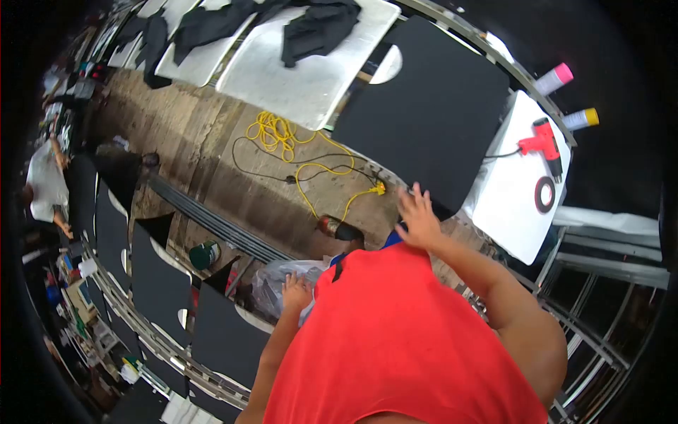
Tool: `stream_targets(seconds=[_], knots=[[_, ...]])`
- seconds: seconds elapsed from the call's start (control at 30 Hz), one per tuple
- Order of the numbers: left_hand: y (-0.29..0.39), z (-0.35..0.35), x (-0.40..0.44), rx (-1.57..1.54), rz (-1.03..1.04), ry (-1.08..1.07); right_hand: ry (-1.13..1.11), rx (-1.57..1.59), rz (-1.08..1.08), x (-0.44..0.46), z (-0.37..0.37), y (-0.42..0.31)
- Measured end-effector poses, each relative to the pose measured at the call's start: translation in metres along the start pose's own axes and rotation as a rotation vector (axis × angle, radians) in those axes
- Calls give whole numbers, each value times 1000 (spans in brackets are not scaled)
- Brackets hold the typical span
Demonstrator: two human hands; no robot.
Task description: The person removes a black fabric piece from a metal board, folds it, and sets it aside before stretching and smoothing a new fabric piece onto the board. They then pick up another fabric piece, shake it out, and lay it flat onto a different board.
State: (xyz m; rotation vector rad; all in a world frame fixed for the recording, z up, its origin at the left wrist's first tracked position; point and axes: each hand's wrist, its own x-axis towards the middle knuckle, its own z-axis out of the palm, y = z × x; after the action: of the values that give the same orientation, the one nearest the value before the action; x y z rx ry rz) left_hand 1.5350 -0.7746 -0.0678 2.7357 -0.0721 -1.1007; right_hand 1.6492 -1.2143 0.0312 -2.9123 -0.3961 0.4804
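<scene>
My right hand [418, 218] has its fingers spread at the near edge of a black-covered board [431, 106]; whether it touches the board I cannot tell. Nothing shows in it. My left hand [296, 291] hangs low at the left of my red shirt, beside a clear plastic bag [272, 283], its fingers apart and no object visible in them. Right of the black board lies a white board [514, 191], bearing a red heat gun [542, 145] and a roll of black tape [544, 194].
A yellow cord [272, 134] lies coiled on the floor. Pale boards [311, 63] with dark cloth stand ahead. Metal bars [219, 225], a green can [204, 254] and black boards [159, 283] are at the left. Two spray cans [553, 79] stand right; another person [48, 180] is far left.
</scene>
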Motion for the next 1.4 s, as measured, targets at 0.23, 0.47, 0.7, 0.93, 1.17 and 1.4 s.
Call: stream_targets(seconds=[0.23, 0.47, 0.7, 0.93, 1.17, 1.4], knots=[[-58, 14, 9, -225, -89, 106, 426, 34, 245, 15, -1, 1], [-63, 1, 21, -281, -72, 85, 179, -5, 553, 5, 22, 12], [-76, -30, 38, -365, -117, 87, 215, 215, 159, 47, -12, -33], [-72, -109, 89, -415, -244, 51, 267, 63, 81, 169, -38, -1], [-44, -169, 138, -513, -266, 215, 37, 546, -162, 233, -94, 19], [12, -211, 142, -641, -350, 302, 627, 389, 270, 498, -162, 95]])
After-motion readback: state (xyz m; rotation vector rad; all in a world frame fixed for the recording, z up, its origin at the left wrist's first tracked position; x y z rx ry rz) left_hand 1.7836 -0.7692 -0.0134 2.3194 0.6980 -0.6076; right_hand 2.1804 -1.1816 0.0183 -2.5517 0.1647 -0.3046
